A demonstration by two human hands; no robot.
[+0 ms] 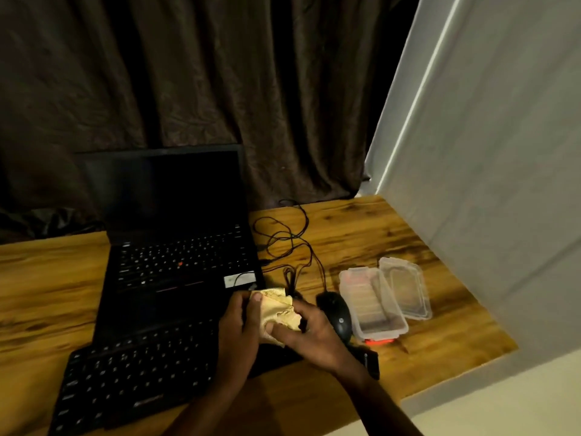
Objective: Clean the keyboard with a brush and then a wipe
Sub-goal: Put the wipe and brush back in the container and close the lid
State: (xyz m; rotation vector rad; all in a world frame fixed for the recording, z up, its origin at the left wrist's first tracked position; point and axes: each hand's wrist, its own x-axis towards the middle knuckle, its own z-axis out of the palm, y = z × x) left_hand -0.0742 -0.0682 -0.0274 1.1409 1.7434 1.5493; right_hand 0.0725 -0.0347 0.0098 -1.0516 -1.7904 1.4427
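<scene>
**Dim wooden desk, cloth in both hands over the keyboard**

A wooden desk [361, 234] stands in a dark room, with a brown curtain [220, 89] along its far edge and a pale wall [487, 152] on its right side. An open laptop [176, 196] with a black screen takes up the far middle. The keyboard [125, 372] to be cleaned lies flat along the near edge, in front of the laptop.

The wipe [279, 305], a crumpled yellow cloth, is held above the keyboard's right half. The left hand [239, 335] pinches its left side with the thumb laid over the top, and the right hand [314, 332] curls round its lower right part. Neither hand has spare fingers spread; both are closed on the cloth.

Toward the right edge lie a black mouse [336, 313], its loose cable [283, 234], and a clear plastic box [374, 303] with its lid [408, 287] folded open. A small orange-red item sits at the box's near end, too hidden to identify.

The cloth looks light, soft and limp, so it will likely bunch rather than slide. Folding it into a pad and pressing it with flat fingertips should suit the keys. The keyboard seems stiff and light, and one hand at its end could stop it skating on the smooth wood.
</scene>
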